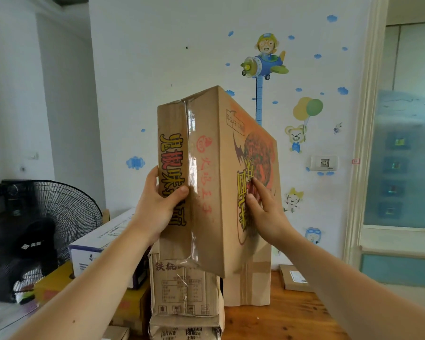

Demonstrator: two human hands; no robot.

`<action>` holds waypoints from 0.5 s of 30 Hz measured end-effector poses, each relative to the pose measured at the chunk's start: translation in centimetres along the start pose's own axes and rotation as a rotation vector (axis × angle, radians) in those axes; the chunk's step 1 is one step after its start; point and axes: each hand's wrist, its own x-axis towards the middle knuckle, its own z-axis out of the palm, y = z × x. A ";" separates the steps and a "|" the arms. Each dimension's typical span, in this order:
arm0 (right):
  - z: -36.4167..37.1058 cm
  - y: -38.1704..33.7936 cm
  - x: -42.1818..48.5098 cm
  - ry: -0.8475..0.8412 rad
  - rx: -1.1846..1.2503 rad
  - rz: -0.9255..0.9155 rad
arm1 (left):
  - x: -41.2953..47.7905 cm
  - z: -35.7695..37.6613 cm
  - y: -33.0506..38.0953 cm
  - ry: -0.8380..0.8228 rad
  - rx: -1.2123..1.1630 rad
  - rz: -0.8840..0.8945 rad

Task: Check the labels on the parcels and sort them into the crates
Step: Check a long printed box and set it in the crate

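Note:
I hold a large brown cardboard parcel (206, 153) up on end in front of me, its taped seam and yellow printed characters facing me. My left hand (157, 204) grips its left edge, thumb across the front near the tape. My right hand (265, 209) lies flat with straight fingers against the printed right side face. Below it stand more parcels: a taped brown box (184, 290) with a printed table, a wrapped pack (184, 331) under that, and a plain box (250, 280) behind. No crate is visible.
The parcels stand on a wooden table (292, 317). A small flat parcel (293, 278) lies at its back right. To the left are a white and purple box (93, 249), a yellow box (57, 280) and a black fan (49, 217). A stickered wall is close behind.

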 end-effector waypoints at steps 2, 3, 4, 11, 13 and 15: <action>0.2 -0.3 0.4 -0.005 -0.051 -0.013 | 0.1 0.2 -0.3 0.004 -0.023 -0.018; 0.3 -0.3 0.5 -0.011 -0.072 -0.016 | 0.1 0.2 -0.5 0.012 -0.040 -0.024; 0.2 -0.2 0.6 -0.017 -0.086 -0.024 | 0.1 0.2 -0.6 0.019 -0.054 -0.028; -1.0 1.3 1.5 -0.022 -0.093 -0.019 | 0.1 -0.5 -0.6 -0.024 -0.071 -0.034; -1.3 2.3 1.9 -0.006 -0.092 0.028 | 0.1 -0.7 -0.6 -0.040 -0.088 -0.032; -1.5 3.3 2.1 0.003 -0.091 0.110 | 0.0 -0.8 -0.7 -0.042 -0.112 -0.031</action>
